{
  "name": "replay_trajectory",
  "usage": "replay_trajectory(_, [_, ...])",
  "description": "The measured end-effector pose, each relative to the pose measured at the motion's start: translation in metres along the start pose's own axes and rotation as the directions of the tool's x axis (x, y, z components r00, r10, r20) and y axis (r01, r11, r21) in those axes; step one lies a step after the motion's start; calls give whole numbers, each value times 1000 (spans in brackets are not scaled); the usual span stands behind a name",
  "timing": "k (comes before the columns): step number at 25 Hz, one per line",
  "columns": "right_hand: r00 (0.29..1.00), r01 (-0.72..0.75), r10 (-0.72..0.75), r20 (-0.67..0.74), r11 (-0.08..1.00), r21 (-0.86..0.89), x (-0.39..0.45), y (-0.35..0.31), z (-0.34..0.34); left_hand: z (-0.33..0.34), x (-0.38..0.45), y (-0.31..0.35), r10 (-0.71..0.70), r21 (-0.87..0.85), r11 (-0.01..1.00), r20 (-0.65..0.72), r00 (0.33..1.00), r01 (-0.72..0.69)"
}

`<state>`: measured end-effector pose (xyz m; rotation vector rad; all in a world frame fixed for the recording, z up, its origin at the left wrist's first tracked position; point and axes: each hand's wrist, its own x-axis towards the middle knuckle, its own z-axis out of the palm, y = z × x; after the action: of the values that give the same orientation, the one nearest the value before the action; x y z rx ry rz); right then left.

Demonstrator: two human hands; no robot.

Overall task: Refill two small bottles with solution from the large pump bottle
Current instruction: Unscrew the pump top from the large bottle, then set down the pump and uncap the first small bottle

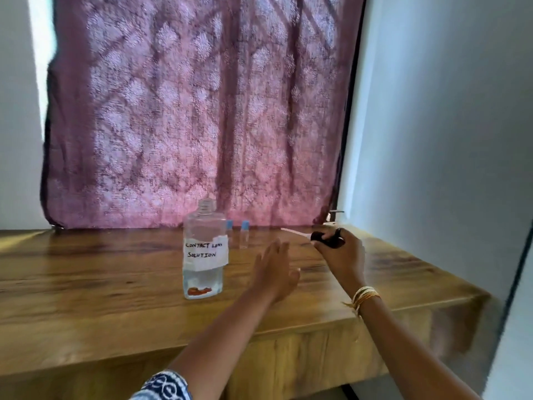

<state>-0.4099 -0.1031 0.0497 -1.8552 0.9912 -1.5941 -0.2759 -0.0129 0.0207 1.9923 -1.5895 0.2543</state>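
The large clear bottle stands uncapped on the wooden table, a white label reading "contact lens solution" on its front and liquid low inside. Behind it stand two small clear bottles with blue caps, one in plain sight, the other mostly hidden by the large bottle. My right hand is shut on the black pump head, whose thin white dip tube points left above the table. My left hand hovers open with fingers spread, right of the large bottle and short of the small bottles.
A purple patterned curtain hangs behind the table's back edge. A white wall closes the right side, and the table's right end stops close to it. The front edge runs near my forearms.
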Motion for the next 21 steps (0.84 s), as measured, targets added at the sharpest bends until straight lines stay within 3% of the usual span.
replay_trajectory(4, [999, -11, 18, 46, 987, -159, 3, 51, -10, 36, -5, -4, -5, 52, 999, 89, 996, 0])
replay_trajectory(9, [988, -120, 133, 80, 981, -154, -1, 84, -11, 48, -9, -11, -7, 40, 999, 136, 991, 1])
replay_trajectory(13, [960, -134, 188, 208, 959, -249, 1, 90, -7, 46, -9, -12, -10, 67, 998, 240, 971, -6])
replay_trajectory(21, [943, -151, 232, 239, 937, -315, -9, 88, -11, 42, -11, -11, -14, 66, 998, 281, 960, -5])
